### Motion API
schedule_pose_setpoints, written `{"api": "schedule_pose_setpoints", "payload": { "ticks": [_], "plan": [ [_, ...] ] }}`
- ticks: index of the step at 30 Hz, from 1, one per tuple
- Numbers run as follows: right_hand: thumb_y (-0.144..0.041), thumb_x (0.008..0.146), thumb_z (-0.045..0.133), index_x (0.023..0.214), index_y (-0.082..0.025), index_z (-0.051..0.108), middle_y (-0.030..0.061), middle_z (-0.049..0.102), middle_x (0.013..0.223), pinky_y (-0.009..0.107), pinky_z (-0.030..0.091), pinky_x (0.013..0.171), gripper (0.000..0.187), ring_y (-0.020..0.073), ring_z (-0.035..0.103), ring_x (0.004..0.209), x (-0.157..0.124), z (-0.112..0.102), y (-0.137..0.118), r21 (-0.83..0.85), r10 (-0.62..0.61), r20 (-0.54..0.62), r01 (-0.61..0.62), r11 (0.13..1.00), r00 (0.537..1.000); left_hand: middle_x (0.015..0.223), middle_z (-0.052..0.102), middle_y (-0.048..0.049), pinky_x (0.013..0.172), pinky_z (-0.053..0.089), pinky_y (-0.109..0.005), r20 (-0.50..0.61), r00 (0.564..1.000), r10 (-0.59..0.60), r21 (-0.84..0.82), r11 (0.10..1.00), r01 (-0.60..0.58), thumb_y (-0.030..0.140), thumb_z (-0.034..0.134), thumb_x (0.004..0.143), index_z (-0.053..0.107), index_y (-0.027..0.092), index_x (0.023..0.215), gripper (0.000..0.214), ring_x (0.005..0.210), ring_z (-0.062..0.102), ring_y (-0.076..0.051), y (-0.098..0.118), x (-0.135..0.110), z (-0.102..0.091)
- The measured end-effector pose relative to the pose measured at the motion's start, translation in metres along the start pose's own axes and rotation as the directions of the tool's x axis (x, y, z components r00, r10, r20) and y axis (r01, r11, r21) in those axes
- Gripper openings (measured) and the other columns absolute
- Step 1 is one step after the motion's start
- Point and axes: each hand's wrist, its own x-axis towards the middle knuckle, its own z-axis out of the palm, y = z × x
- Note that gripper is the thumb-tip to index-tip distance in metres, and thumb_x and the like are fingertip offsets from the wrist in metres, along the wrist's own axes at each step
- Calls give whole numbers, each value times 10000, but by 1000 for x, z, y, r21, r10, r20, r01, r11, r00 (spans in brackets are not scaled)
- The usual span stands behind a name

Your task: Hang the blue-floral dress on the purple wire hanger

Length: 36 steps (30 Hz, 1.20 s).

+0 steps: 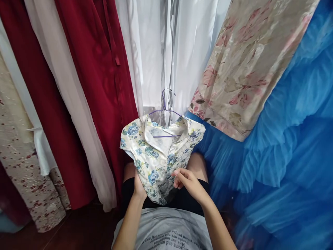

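Observation:
A white short-sleeved floral blouse (pixel 156 152) with blue flowers and a collar is spread over my lap. A thin purple hanger (pixel 164 109) runs through its neck, and the hook points away from me. My left hand (pixel 139 187) grips the blouse at its left side, with the fingers hidden behind the cloth. Over the lower right front of the blouse is my right hand (pixel 187 180), fingers curled and thumb against the index finger. Whether anything small is pinched there I cannot make out.
Dark red dresses (pixel 93 69) and a pale pink one (pixel 62 80) hang at left. White fabric (pixel 151 55) hangs ahead, with a beige floral garment (pixel 234 69) to its right. A ruffled blue tulle dress (pixel 283 156) fills the right side. Dark floor (pixel 85 225) shows at lower left.

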Motion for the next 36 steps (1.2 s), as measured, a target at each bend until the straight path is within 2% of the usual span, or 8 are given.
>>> {"api": "schedule_pose_setpoints", "payload": {
  "ticks": [4, 9, 13, 15, 20, 26, 31, 36],
  "plan": [
    [-586, 959, 514, 786, -212, 540, -14, 614, 594, 268, 414, 523, 413, 157, 560, 523, 34, 14, 0, -148, -21, -82, 9, 989, 996, 1274, 705, -101, 1063, 493, -479, -199, 980, -10, -296, 954, -50, 706, 668, 772, 654, 253, 1336, 723, 1255, 616, -347, -6, -16, 8],
    [-444, 939, 545, 636, -211, 484, -42, 485, 501, 257, 340, 527, 387, 120, 441, 483, 50, 21, -10, -184, -132, -123, 108, 977, 984, 1174, 733, -129, 1040, 499, -452, -239, 971, 21, -121, 991, -52, 335, 837, 703, 663, 150, 1239, 594, 1154, 670, -320, -13, -17, 12],
    [-426, 906, 567, 668, -190, 575, -51, 450, 459, 259, 264, 499, 335, 109, 369, 443, 28, 15, -9, -32, -58, -102, 55, 998, 993, 1311, 606, -165, 1085, 448, -508, -460, 716, 524, 450, 833, -321, 206, 746, 768, 554, 170, 1315, 581, 1225, 596, -315, -14, -22, 10],
    [-426, 909, 562, 673, -185, 588, -49, 445, 459, 264, 249, 499, 338, 111, 358, 447, 18, 14, -13, -43, -49, -77, 46, 998, 996, 1336, 555, -156, 1119, 417, -504, -255, 603, 755, 662, 591, -460, 126, 690, 810, 526, 199, 1334, 554, 1282, 540, -296, -7, -29, 20],
    [-332, 913, 549, 603, -197, 467, -38, 394, 554, 273, 231, 525, 348, 119, 354, 539, 6, 14, -29, -283, -159, -113, 122, 951, 981, 1187, 634, -92, 1014, 498, -401, 297, 725, 621, 606, 463, -646, 42, 570, 894, 647, 240, 1161, 341, 1156, 600, -235, 20, -26, 56],
    [-402, 939, 568, 649, -200, 443, -46, 362, 621, 266, 240, 542, 374, 114, 330, 579, -1, -1, -25, -176, -187, -26, 179, 968, 982, 936, 704, -47, 795, 531, -311, 447, 728, 519, 509, 522, -685, 47, 586, 900, 730, 223, 1026, 260, 886, 668, -188, 36, -4, 47],
    [-370, 825, 748, 894, -190, 601, -24, 577, 709, 266, 365, 599, 242, 152, 503, 644, -1, -16, -12, -294, -126, 17, 125, 948, 992, 1034, 737, -72, 805, 559, -288, 605, 617, 503, 382, 497, -779, 135, 584, 959, 741, 222, 1123, 243, 935, 703, -180, 41, 2, 36],
    [-361, 985, 520, 880, -212, 559, -18, 565, 699, 273, 385, 602, 187, 165, 531, 657, 6, 4, -6, -236, -252, 0, 245, 940, 968, 1135, 714, -79, 696, 559, -280, 560, 573, 598, 438, 374, -818, 169, 640, 931, 767, 223, 1016, 162, 808, 691, -150, 57, 15, 45]
  ]
}}
